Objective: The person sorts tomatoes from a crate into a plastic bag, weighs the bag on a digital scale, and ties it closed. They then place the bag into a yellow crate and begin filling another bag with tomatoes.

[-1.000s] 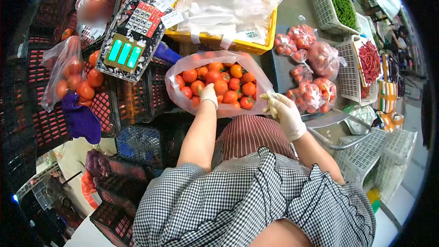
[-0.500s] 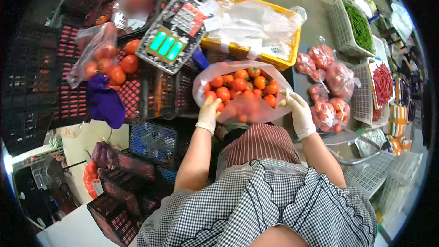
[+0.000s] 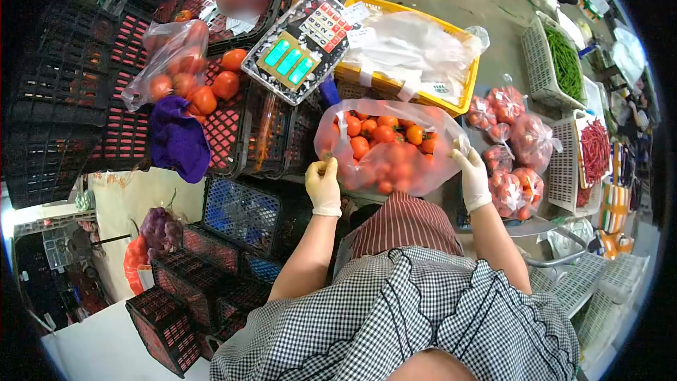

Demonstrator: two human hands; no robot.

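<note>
A clear plastic bag (image 3: 423, 182) full of small red and orange tomatoes (image 3: 386, 134) lies in front of me, its mouth spread wide. My left hand (image 3: 324, 187), in a pale glove, pinches at the bag's near left edge; the fingertips partly hide the grip. On the other side, my right hand (image 3: 472, 175), gloved too, has its fingers closed on the bag's right rim. Through the film, the tomatoes nearest me look hazy.
A digital scale (image 3: 296, 46) with lit displays stands left of a yellow crate (image 3: 465, 92) holding plastic bags. Bagged tomatoes (image 3: 529, 142) sit at right, near baskets of green beans (image 3: 562, 56) and red chillies (image 3: 596, 142). Black crates (image 3: 120, 92) and a purple cloth (image 3: 178, 139) are at left.
My left hand has come back toward me from over the tomatoes to the bag's edge. The bag's near side now covers more of the tomatoes. The view has shifted slightly.
</note>
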